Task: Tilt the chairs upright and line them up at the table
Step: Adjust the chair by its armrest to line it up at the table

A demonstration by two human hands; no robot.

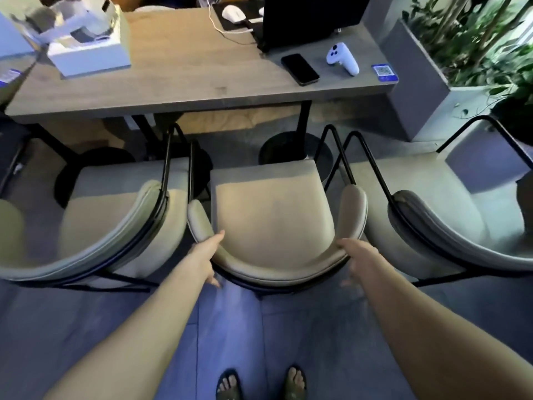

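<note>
Three beige padded chairs with black metal frames stand upright side by side, facing the wooden table (184,79). The middle chair (271,209) is right in front of me, its seat just short of the table edge. My left hand (206,255) grips the left curve of its backrest, thumb inside and fingers behind. On the right curve of the same backrest, my right hand (357,259) has its thumb on top and blurred fingers wrapped behind. The left chair (115,226) and the right chair (432,226) flank it closely, with their armrest frames almost touching.
On the table lie a black phone (300,69), a white controller (343,57), a dark laptop (311,18), a white mouse (233,13) and a white box (89,50). A grey planter (418,82) with plants stands at the right. Round black table bases sit under the table.
</note>
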